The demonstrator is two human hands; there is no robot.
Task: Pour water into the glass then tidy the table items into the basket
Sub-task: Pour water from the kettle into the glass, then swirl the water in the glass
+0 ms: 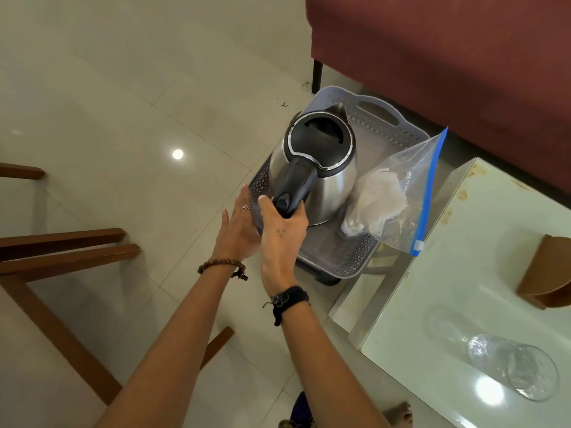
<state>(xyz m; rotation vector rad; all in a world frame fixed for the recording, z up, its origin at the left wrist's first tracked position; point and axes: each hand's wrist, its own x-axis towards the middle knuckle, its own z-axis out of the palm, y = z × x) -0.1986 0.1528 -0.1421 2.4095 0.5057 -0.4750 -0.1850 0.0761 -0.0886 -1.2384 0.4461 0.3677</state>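
Note:
A steel kettle [335,186] with a black lid and handle stands inside the grey perforated basket [389,131], which sits low beside the table. My right hand [282,230] grips the kettle's black handle. My left hand [239,223] lies with straight fingers against the basket's left rim. A clear zip bag [398,196] with a blue seal and crumpled white contents leans in the basket to the right of the kettle. A clear glass [516,366] holding water stands on the white table [448,288] at the lower right.
A brown wooden holder [547,273] sits on the table's right side. A dark red sofa [448,57] is behind the basket. Wooden chair legs [61,248] stand on the tiled floor at the left. My bare foot [398,415] shows at the bottom.

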